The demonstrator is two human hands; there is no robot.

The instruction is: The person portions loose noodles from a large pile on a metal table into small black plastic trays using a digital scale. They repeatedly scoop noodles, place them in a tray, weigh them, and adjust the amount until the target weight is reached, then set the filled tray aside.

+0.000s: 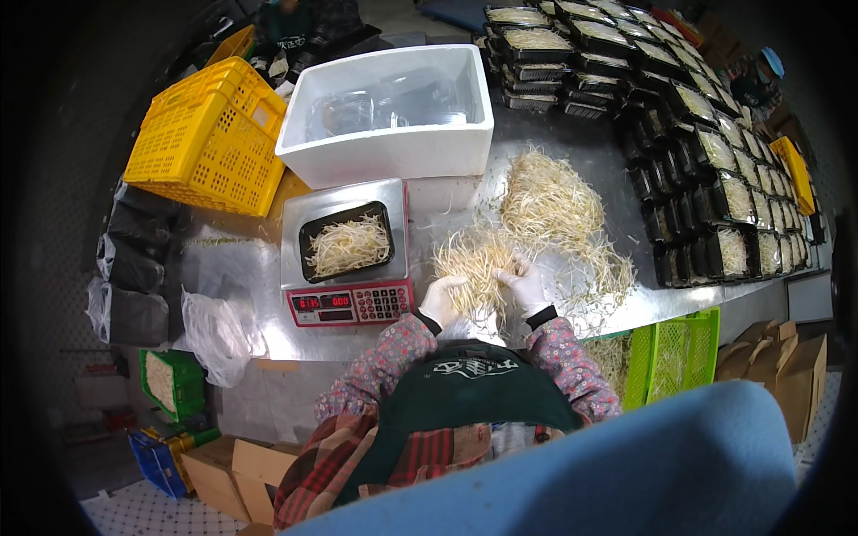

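My left hand (441, 302), in a white glove, closes on the left side of a loose bunch of bean sprouts (474, 265). On its other side my right hand (525, 284), gloved too, grips the same bunch, just above the metal table (295, 350). A larger heap of bean sprouts (550, 201) lies beyond my right hand, with strands straggling toward the table edge. Left of my hands stands a red and silver scale (399, 214) with a lit display. It carries a black tray (308, 223) holding bean sprouts. Some of my fingertips are hidden among the strands.
Behind the scale stands a white foam box (384, 159) with clear plastic lids. A yellow crate (210, 134) leans at its left. Stacked packed trays (706, 152) line the right side. Plastic bags (219, 335) hang over the left edge; a green crate (657, 362) sits below right.
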